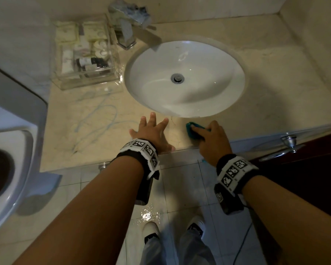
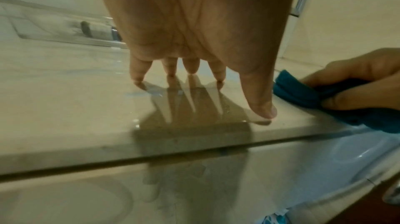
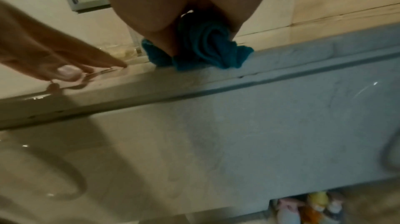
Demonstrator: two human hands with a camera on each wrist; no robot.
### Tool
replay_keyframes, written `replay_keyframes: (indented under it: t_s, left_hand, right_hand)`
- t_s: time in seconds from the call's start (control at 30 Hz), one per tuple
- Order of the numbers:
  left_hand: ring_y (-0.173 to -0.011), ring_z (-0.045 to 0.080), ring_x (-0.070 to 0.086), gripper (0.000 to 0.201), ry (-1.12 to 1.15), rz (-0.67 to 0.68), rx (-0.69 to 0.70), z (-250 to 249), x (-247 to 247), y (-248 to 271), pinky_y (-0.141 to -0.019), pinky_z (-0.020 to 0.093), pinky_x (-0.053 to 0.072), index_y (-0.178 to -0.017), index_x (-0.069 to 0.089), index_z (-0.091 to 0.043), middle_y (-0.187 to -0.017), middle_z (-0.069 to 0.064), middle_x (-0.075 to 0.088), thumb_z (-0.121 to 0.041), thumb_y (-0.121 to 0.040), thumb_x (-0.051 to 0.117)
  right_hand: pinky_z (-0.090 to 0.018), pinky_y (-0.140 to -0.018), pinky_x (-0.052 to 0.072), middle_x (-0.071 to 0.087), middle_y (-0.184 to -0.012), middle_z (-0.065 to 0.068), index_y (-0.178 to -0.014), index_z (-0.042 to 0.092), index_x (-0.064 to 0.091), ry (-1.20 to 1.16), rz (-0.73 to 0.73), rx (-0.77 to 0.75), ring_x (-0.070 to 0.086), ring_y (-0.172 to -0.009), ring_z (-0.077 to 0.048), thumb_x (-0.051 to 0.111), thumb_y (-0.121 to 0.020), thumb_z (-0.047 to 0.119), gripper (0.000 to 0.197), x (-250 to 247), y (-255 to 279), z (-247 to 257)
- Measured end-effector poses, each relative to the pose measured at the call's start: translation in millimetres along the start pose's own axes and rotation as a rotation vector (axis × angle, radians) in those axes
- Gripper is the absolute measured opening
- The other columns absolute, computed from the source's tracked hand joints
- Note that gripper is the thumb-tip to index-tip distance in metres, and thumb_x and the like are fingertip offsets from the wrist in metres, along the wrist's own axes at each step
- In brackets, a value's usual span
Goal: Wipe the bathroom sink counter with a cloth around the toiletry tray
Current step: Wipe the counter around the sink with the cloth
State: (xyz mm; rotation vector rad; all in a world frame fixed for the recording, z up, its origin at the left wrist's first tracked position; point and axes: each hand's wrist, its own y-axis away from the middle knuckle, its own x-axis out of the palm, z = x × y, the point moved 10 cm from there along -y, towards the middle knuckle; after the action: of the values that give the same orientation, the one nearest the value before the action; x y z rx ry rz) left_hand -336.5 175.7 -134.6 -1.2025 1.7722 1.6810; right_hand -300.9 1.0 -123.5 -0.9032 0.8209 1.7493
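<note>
Teal cloth [image 1: 194, 132] bunched in the right hand [image 1: 213, 141], fingers curled round it, pressed on the front edge of the marble bench [image 1: 275, 88], just below the white sink [image 1: 185, 79]. Left hand [image 1: 151, 133] flat beside it, fingers spread, tips on the wet bench, holding nothing. Clear toiletry tray [image 1: 86, 52] sits back-left, well apart from the cloth, beside the faucet [image 1: 128, 22].

Head view looks steeply down; both wrist views skim the counter [image 1: 96, 121] edge closely.
</note>
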Motion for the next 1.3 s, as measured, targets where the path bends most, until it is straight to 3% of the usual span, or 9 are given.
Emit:
replay_keyframes:
  t_s: [0.07, 0.27, 0.4, 0.6, 0.83, 0.93, 1.03, 1.17, 1.3]
  left_hand:
    - [-0.146, 0.029, -0.012, 0.096, -0.027, -0.051, 0.006, 12.2, -8.2, 4.6, -0.114, 0.061, 0.009, -0.149, 0.004, -0.043, -0.158, -0.002, -0.018, -0.065, -0.075, 0.062]
    - [-0.144, 0.033, -0.018, 0.093, 0.054, -0.021, -0.152, 57.6, -2.1, 27.0, -0.11, 0.068, 0.006, -0.147, -0.007, -0.045, -0.154, -0.002, -0.031, -0.066, -0.081, 0.054]
    - [-0.144, 0.033, -0.018, 0.091, 0.144, -0.012, -0.18, 67.0, 11.9, 28.2, -0.108, 0.069, 0.01, -0.146, -0.003, -0.05, -0.154, -0.003, -0.03, -0.069, -0.078, 0.055]
    - [-0.143, 0.034, -0.02, 0.097, 0.145, 0.009, -0.212, 66.4, 11.5, 23.8, -0.107, 0.071, 0.009, -0.145, -0.005, -0.051, -0.155, -0.001, -0.028, -0.068, -0.076, 0.06]
    - [-0.142, 0.036, -0.021, 0.099, 0.098, 0.005, -0.2, 68.8, 18.0, 19.9, -0.104, 0.073, 0.008, -0.143, -0.01, -0.052, -0.154, -0.002, -0.029, -0.075, -0.072, 0.055]
    - [-0.143, 0.035, -0.02, 0.099, 0.087, 0.014, -0.189, 69.3, 15.5, 20.4, -0.104, 0.073, 0.009, -0.143, -0.01, -0.052, -0.155, -0.002, -0.029, -0.076, -0.072, 0.054]
    - [-0.143, 0.034, -0.019, 0.096, 0.092, 0.038, -0.175, 71.7, 13.9, 19.8, -0.105, 0.072, 0.011, -0.144, -0.009, -0.052, -0.155, -0.003, -0.028, -0.07, -0.076, 0.057]
    - [-0.144, 0.035, -0.017, 0.096, 0.074, 0.043, -0.167, 72.0, 13.6, 18.0, -0.104, 0.072, 0.014, -0.144, -0.008, -0.053, -0.155, -0.003, -0.028, -0.067, -0.077, 0.059]
    - [-0.144, 0.036, -0.016, 0.097, 0.066, 0.035, -0.167, 70.3, 13.7, 16.6, -0.102, 0.073, 0.015, -0.143, -0.008, -0.053, -0.155, -0.004, -0.028, -0.069, -0.075, 0.059]
  right_hand:
    - [-0.016, -0.064, 0.033, 0.034, -0.084, 0.003, -0.121, 0.014, 0.06, -0.06, -0.023, 0.036, 0.038, -0.071, -0.01, 0.052, -0.088, 0.014, 0.034, -13.4, -3.0, -13.3]
    - [-0.041, -0.084, 0.048, 0.043, -0.101, -0.013, -0.115, 0.008, 0.059, -0.037, -0.181, 0.262, 0.051, -0.093, -0.033, 0.067, -0.082, 0.036, 0.044, -28.3, -3.6, -35.2]
    - [-0.035, -0.064, 0.043, 0.047, -0.09, -0.01, -0.097, 0.009, 0.05, -0.205, -0.184, 0.313, 0.054, -0.083, -0.032, 0.061, -0.085, 0.042, 0.037, 10.5, -8.1, -3.3]
    - [-0.031, -0.064, 0.039, 0.039, -0.089, -0.002, -0.115, 0.021, 0.058, -0.02, -0.004, -0.049, 0.044, -0.081, -0.022, 0.051, -0.091, 0.034, 0.028, 39.0, -9.0, 37.0]
    - [-0.037, -0.068, 0.048, 0.056, -0.104, -0.019, -0.107, 0.003, 0.044, -0.161, -0.2, 0.346, 0.057, -0.087, -0.032, 0.056, -0.088, 0.033, 0.037, 15.6, -41.9, 15.2]
    - [-0.041, -0.083, 0.049, 0.053, -0.11, -0.013, -0.12, 0.016, 0.049, -0.063, -0.045, 0.076, 0.054, -0.098, -0.032, 0.052, -0.089, 0.04, 0.039, 56.4, -24.3, 82.6]
    - [-0.034, -0.078, 0.041, 0.042, -0.108, -0.01, -0.131, 0.026, 0.049, 0.102, 0.058, -0.158, 0.045, -0.096, -0.028, 0.048, -0.094, 0.022, 0.037, 71.4, -6.6, 108.3]
    - [-0.02, -0.054, 0.03, 0.037, -0.088, 0.004, -0.12, 0.022, 0.054, 0.002, -0.079, 0.081, 0.037, -0.066, -0.006, 0.044, -0.089, 0.048, 0.042, 39.0, -32.4, 31.5]
    - [-0.03, -0.065, 0.042, 0.041, -0.096, -0.005, -0.116, 0.01, 0.049, -0.041, -0.197, 0.296, 0.042, -0.072, -0.018, 0.049, -0.091, 0.038, 0.037, 19.8, -30.3, 3.8]
